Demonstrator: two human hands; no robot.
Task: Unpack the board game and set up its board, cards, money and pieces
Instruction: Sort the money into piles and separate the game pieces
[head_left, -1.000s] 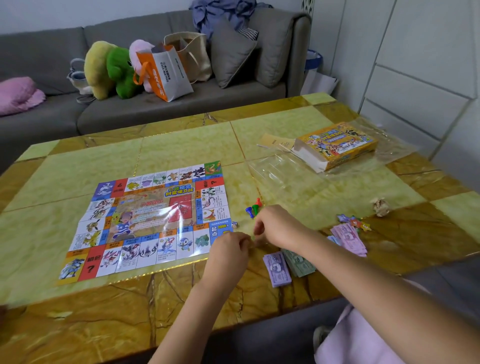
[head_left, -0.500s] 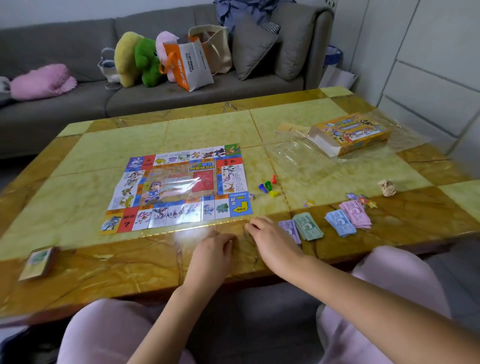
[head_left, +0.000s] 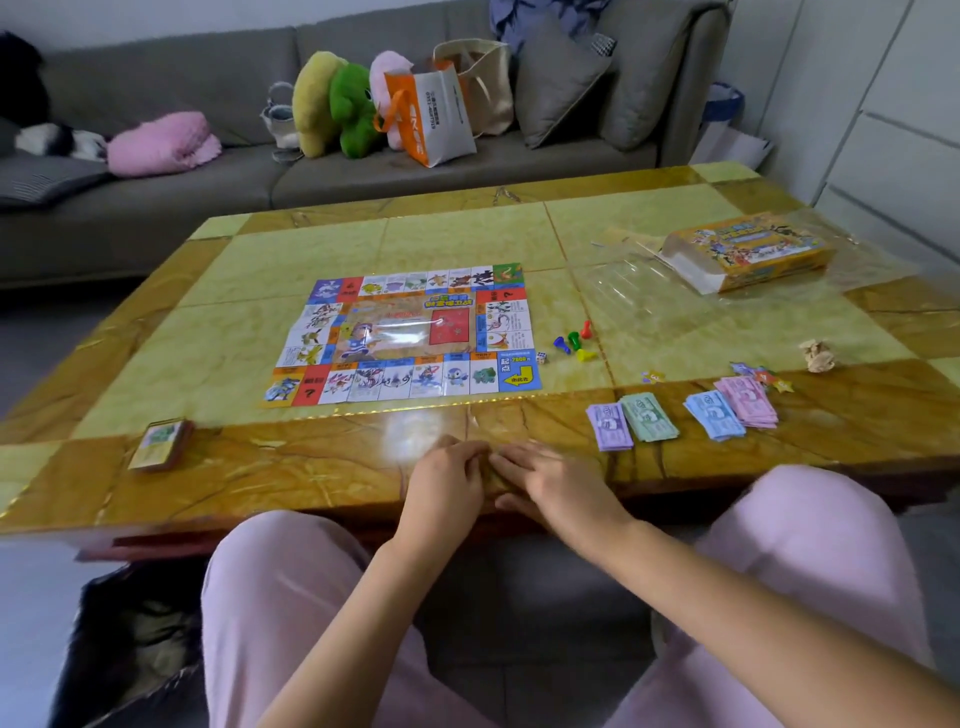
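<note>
The colourful game board lies flat in the middle of the marble table. Blue, green, red and yellow pawns and a small die sit just right of the board. Purple, green, blue and pink money stacks line the near right edge. A card deck lies at the near left. My left hand and my right hand rest side by side on the table's near edge, fingertips touching, with nothing visible in them.
The yellow game box and clear plastic wrap lie at the far right. A crumpled paper ball and small star tokens sit near the pink money. Behind the table, a grey sofa holds plush toys and bags.
Both hands have drawn back from beside the pawns to the table's near edge. The view has pulled back and shifted, bringing the card deck at the left into sight.
</note>
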